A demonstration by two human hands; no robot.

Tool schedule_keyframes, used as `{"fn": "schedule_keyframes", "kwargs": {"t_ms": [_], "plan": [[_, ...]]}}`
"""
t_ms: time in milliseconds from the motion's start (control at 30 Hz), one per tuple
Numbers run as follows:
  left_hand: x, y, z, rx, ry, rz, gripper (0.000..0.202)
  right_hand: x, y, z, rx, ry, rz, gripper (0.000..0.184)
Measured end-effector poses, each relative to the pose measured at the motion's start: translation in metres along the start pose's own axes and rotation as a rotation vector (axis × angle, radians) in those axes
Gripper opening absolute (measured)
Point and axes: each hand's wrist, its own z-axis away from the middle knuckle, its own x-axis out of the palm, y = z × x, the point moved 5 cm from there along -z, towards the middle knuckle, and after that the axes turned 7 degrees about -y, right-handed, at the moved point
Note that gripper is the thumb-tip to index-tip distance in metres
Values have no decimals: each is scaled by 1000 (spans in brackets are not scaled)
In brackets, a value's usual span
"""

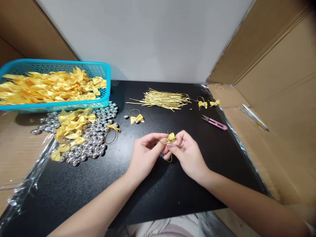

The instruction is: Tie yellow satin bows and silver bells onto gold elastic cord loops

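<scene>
Both hands meet over the middle of the black table, closed on a small yellow ribbon bow (171, 136) with a gold cord. My left hand (148, 149) pinches it from the left, thumb and fingers together. From the right, my right hand (189, 153) grips its other side with thumb and fingertips. A loop of gold cord (170, 158) hangs below the fingers. Part of the bow is hidden by the fingertips. Left of the hands lies a cord loop with a yellow bow (114, 127); farther back sits a looped bow with a silver bell-like bead (137, 119).
A turquoise basket (108, 85) of yellow bows stands at the back left. Silver beads (96, 143) and loose bows (74, 126) lie before it. Gold cords (163, 99) are heaped at the back, beside finished-looking looped bows (202, 104). Pink thread snips (217, 124) and tweezers (254, 117) lie right.
</scene>
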Motion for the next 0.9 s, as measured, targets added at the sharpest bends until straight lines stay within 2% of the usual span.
{"fn": "schedule_keyframes", "kwargs": {"t_ms": [200, 467, 633, 900], "plan": [[2, 1, 1, 3, 12, 18, 15, 0, 2, 0, 12, 14, 79, 45], [1, -1, 0, -22, 15, 56, 18, -6, -3, 6, -48, 126, 183, 41], [-1, -2, 1, -35, 37, 19, 21, 1, -6, 13, -129, 67, 328, 39], [2, -1, 2, 1, 22, 119, 15, -3, 3, 5, -23, 45, 242, 40]]}}
